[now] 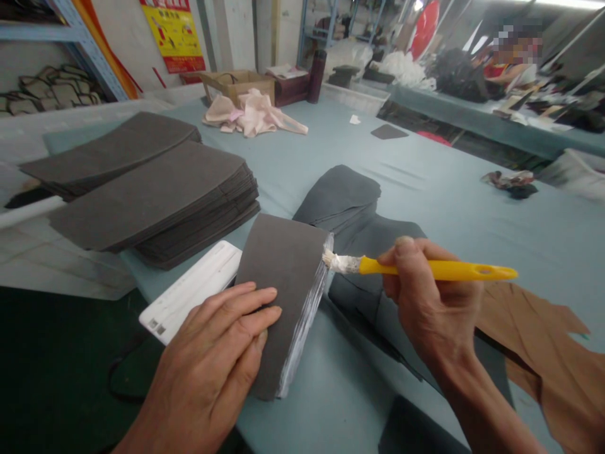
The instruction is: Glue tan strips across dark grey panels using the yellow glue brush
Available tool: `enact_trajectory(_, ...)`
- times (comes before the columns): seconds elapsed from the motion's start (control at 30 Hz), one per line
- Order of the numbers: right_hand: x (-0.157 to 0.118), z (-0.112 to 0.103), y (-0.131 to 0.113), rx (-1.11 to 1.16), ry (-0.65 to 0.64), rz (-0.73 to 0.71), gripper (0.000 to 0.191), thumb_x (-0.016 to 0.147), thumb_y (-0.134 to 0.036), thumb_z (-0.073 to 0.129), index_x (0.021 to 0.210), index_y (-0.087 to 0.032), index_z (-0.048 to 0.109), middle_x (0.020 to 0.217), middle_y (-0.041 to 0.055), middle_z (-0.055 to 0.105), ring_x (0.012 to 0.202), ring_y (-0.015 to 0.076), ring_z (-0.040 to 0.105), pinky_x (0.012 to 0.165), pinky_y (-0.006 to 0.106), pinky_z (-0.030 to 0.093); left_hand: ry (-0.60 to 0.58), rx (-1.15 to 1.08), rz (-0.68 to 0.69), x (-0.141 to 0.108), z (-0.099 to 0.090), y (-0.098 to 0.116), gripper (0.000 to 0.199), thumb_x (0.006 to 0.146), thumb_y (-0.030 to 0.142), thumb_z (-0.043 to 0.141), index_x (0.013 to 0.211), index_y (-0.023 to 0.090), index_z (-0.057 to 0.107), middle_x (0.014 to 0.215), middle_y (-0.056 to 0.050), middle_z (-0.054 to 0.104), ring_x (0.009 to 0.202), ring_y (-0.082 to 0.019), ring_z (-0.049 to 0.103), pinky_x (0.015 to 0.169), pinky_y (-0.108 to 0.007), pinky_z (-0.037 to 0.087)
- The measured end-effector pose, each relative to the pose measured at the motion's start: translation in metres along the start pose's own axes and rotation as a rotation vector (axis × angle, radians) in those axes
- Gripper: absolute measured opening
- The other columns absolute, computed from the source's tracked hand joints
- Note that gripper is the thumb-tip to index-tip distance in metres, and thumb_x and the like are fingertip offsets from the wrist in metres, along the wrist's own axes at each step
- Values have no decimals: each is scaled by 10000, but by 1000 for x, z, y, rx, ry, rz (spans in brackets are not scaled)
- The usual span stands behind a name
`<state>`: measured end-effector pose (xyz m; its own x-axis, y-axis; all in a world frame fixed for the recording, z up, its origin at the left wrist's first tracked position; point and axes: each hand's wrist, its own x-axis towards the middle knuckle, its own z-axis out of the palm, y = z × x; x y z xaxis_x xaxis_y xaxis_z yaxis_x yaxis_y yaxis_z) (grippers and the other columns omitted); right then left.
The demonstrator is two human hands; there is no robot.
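Under my left hand (222, 347) lies a stack of dark grey sheets (288, 252); the fingers rest flat on its top, stretched out. White paste-like stuff coats the stack's right edge. My right hand (430, 302) grips a yellow-handled brush (454, 270), its handle pointing right. The bristles, clotted with white, touch the upper end of that coated edge. A white power strip-like bar (193, 290) sits partly beneath the stack and close to my left hand. Dark fanned pieces (340, 195) lie just behind the stack and under the brush.
Two taller piles of dark sheets, one nearer (155, 189) and one behind (113, 145), stand at the left table edge. Brown pieces (534, 340) lie right of my right arm. At the back are a crumpled pink cloth (250, 113), a cardboard box (236, 87) and a dark bottle (316, 75).
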<state>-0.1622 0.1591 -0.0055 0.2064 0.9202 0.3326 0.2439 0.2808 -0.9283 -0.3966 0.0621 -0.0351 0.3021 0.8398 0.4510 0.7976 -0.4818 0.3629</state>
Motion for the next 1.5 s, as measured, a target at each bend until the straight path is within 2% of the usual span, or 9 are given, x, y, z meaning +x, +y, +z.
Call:
enact_trajectory(0.17,-30,-15,-6,-29,-102,36,470,957,-571,689,642,-223,662,443,-45,487,357,85,419,338,217,296,17,6,-12,-2,2,-1,287,1071,176,461,1288,283,615,1400,34,678,1376,-143,535,1178,-291,342)
enact_trajectory(0.33,-49,-29,-17,-86,-224,-24,483,987,-542,658,627,-220,664,440,-40,498,370,92,450,358,217,340,-5,-10,-32,-1,1,0,287,1079,187,465,1305,297,603,1419,39,672,1389,-156,531,1174,-326,358)
enact_trajectory(0.43,-42,-24,-21,-32,-132,-27,437,968,-505,693,631,-227,665,432,-50,482,349,84,421,331,216,284,7,-13,-29,-1,1,-1,284,1079,181,463,1298,295,604,1412,34,676,1387,-159,534,1156,-333,372)
enact_trajectory(0.53,-22,-10,-18,45,26,-50,387,900,-493,765,635,-230,661,450,-54,480,371,82,413,356,223,310,13,-16,-30,-1,2,-1,280,1081,182,463,1294,291,610,1407,29,677,1383,-159,538,1153,-338,377)
enact_trajectory(0.67,-8,1,-9,51,14,-32,405,907,-522,740,641,-228,659,469,-46,473,400,92,413,370,231,318,12,-19,-37,-2,4,-1,280,1082,183,467,1298,286,612,1411,21,680,1394,-172,536,1148,-364,389)
enact_trajectory(0.97,-66,-22,-34,-15,-165,149,519,945,-610,683,613,-213,645,413,-38,455,352,81,396,345,204,290,22,-33,-46,-2,3,-2,278,1072,178,479,1276,270,644,1400,0,703,1377,-205,575,1129,-425,442)
enact_trajectory(1.1,-77,-39,-43,73,-126,162,483,946,-581,697,632,-215,673,426,-26,494,348,87,444,348,195,313,30,-47,-60,-1,3,-1,280,1077,195,464,1246,255,678,1378,-21,724,1353,-234,610,1116,-474,483)
enact_trajectory(1.27,-86,-54,-36,115,-71,179,446,933,-564,719,657,-215,691,429,-28,474,372,96,446,379,209,336,-10,-81,-89,3,-2,0,296,1077,229,455,1209,235,720,1375,-53,734,1324,-262,643,1118,-525,511)
enact_trajectory(1.5,-105,-71,-27,83,30,219,404,885,-549,773,702,-207,661,519,-14,529,426,110,476,402,239,342,-83,-80,-69,11,-17,7,279,1066,208,483,1193,191,730,1327,-85,758,1282,-249,676,1140,-503,502)
